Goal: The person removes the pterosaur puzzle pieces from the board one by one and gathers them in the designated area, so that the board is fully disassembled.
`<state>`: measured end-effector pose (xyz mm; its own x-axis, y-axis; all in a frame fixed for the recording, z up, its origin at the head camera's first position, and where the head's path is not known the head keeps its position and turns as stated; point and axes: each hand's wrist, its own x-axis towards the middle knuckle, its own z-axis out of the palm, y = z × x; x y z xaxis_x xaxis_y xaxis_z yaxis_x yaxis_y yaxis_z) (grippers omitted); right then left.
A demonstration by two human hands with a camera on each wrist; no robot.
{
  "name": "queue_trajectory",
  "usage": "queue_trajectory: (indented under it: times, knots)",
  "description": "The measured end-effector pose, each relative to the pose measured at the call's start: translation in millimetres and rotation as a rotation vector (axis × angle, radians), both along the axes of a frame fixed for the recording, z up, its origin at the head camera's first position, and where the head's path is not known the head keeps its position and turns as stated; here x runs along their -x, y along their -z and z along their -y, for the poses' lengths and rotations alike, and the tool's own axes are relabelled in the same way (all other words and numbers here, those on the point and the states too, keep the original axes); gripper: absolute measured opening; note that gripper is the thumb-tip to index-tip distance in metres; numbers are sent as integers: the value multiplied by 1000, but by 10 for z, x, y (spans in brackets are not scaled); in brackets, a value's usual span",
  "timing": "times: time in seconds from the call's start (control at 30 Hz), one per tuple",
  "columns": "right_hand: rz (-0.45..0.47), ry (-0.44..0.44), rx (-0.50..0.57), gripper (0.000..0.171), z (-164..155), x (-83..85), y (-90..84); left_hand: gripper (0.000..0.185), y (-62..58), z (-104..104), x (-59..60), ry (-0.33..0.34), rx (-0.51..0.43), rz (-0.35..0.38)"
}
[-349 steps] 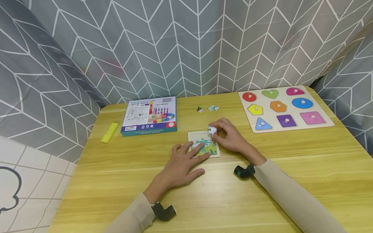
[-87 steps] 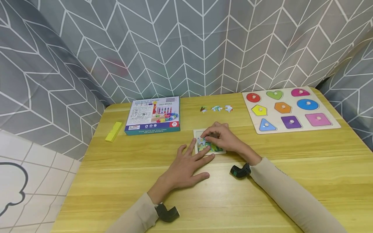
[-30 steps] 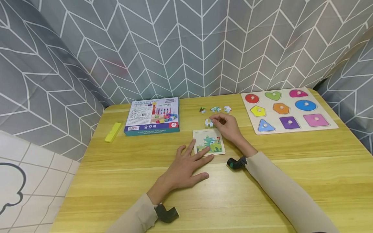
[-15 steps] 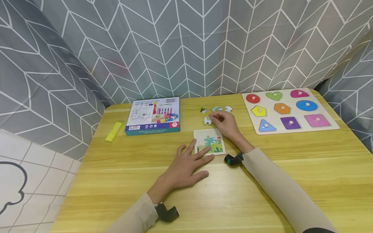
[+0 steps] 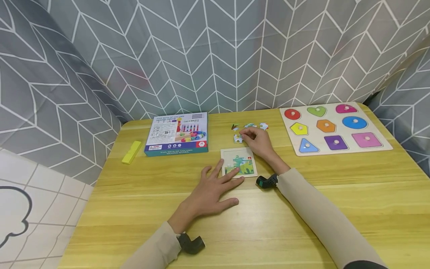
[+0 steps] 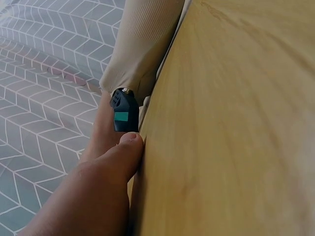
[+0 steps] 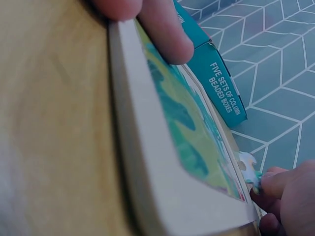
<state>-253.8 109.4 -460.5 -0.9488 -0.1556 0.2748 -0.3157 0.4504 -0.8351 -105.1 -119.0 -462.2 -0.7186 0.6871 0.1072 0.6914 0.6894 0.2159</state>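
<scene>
My left hand [image 5: 213, 192] lies with fingers spread, its fingertips resting on the near left part of a small framed jigsaw puzzle [image 5: 231, 153]. A green dinosaur picture partly fills the frame; its upper left is bare. Just behind the frame, my right hand [image 5: 260, 142] pinches a pale blue-white puzzle piece [image 5: 238, 139] between thumb and index finger. The right wrist view shows this piece [image 7: 247, 166] at the fingertips, low by the table. Behind it lie more loose pieces: a green and brown one [image 5: 234, 127], a teal one [image 5: 249, 125] partly hidden by my right hand, and a white-and-red one [image 5: 263, 126].
A beaded-boxes toy carton [image 5: 178, 134] lies at the back left, with a yellow bar [image 5: 131, 152] beside it. A wooden shape board [image 5: 336, 129] with knobbed pieces lies at the back right. A grey patterned curtain [image 5: 215, 56] hangs behind the wooden table [image 5: 255, 231].
The white-and-red piece, earlier in my right hand, now lies at the back. My right hand has moved from the frame to behind it with the blue-white piece. The frame has shifted slightly left.
</scene>
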Motion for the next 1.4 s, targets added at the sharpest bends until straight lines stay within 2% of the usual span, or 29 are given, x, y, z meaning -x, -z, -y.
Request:
queue_trajectory:
  times: [0.17,0.47,0.77,1.07,1.4]
  knots:
    - [-9,-22,-47,14,-13,-12,-10,64,0,-4,-7,-4,-9,4]
    - [-60,-36,-281,24,-4,-16,-24,64,-19,-12,-12,-6,1,12]
    - [-53,-19,-323,26,37,-12,-27,64,-31,-12,-13,-8,1,32]
    - [-42,-15,-287,28,40,6,-21,64,-31,-12,-13,-5,-6,16]
    - [-81,-73,-76,22,-60,-36,21,63,-37,-16,-16,-9,7,21]
